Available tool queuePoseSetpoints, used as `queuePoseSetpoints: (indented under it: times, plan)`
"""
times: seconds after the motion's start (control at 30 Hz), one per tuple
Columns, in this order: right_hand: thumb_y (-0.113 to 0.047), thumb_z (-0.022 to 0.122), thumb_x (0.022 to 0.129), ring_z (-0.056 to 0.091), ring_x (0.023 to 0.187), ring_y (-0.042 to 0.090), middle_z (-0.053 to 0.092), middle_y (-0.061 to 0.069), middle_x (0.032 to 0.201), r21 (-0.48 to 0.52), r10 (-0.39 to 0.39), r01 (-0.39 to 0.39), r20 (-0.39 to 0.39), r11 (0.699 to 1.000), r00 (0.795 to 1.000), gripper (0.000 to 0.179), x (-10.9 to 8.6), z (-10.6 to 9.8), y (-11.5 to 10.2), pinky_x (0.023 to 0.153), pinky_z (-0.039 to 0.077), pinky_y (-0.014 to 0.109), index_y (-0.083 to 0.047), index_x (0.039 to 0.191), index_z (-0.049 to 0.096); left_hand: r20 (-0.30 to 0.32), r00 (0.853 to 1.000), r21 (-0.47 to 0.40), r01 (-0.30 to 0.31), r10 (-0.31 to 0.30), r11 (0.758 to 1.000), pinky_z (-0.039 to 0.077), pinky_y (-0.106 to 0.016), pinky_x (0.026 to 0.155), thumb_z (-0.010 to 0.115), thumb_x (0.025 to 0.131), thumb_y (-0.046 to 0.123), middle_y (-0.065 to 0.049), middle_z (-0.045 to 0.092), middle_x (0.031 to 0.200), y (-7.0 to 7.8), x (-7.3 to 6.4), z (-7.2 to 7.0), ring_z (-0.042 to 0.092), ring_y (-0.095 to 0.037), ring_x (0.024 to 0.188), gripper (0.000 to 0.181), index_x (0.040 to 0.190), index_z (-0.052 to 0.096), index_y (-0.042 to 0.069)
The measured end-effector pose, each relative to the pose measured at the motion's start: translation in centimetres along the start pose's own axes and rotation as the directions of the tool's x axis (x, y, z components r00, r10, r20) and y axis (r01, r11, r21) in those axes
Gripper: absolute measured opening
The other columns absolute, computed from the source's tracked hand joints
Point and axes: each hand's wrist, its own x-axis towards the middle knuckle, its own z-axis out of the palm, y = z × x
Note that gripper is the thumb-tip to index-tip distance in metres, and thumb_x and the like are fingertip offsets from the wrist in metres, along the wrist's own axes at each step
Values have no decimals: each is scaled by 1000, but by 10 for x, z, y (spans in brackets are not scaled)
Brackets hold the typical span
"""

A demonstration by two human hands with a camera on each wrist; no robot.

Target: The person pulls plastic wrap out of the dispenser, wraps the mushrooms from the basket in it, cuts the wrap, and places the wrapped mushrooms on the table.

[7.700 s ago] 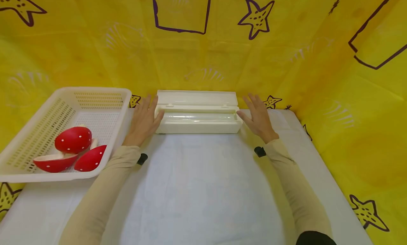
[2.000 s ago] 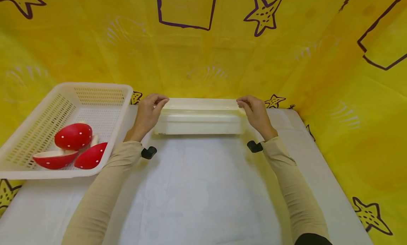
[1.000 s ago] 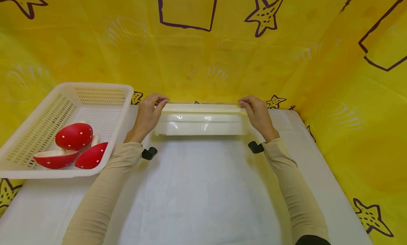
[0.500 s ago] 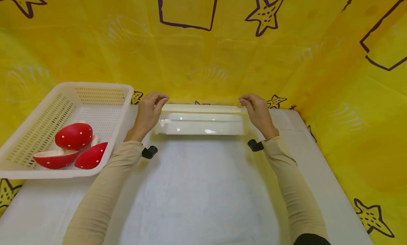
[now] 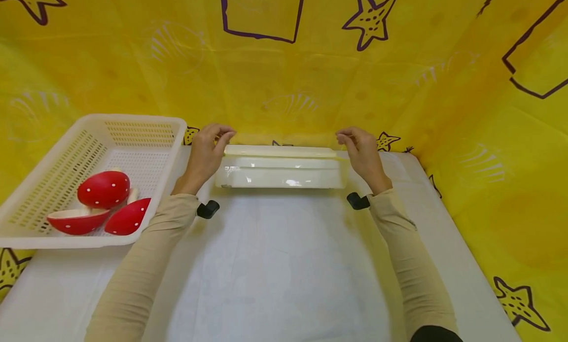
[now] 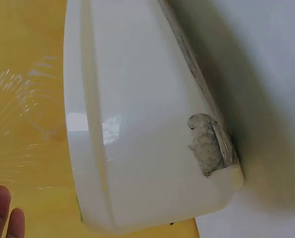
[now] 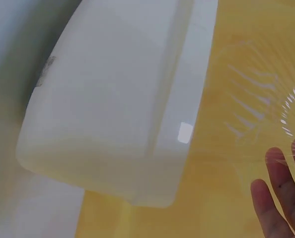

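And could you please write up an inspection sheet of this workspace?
Surface: white-covered table, faintly creased.
Job's things: white box towards the back, with a grey patch at its left end's lower corner; clear film, creased.
Clutter: pale basket on the left, holding three red, white-dotted pieces.
Hands: left hand and right hand, near opposite ends of the box, each pinching the film.
Cables: nothing seen.
Surroundings: yellow cloth with starfish prints, behind and at right.
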Motion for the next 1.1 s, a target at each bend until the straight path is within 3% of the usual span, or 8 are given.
queuePoseSetpoints:
  times: [0.27, 1.1]
  plan:
    - [-10, 57, 99, 69, 86, 33, 71, 23, 99, 5, -18, 19, -33, 1000, 999, 22, 3, -8, -8, 68, 42, 9, 8, 107, 68, -5, 1000, -28, -14, 14, 1000, 42, -21, 74, 62, 98, 11, -23, 68, 93, 11, 6, -7, 59, -28, 82, 20, 103, 69, -7]
    - [-3, 57, 97, 69, 83, 34, 71, 26, 101, 45, -79, 85, -115, 995, 990, 20, 10, -24, -27, 77, 47, 4, 12, 106, 67, -82, 993, -48, -89, 85, 995, 42, -13, 77, 65, 95, 8, -22, 69, 93, 33, 16, -21, 61, -28, 83, 18, 99, 69, -9]
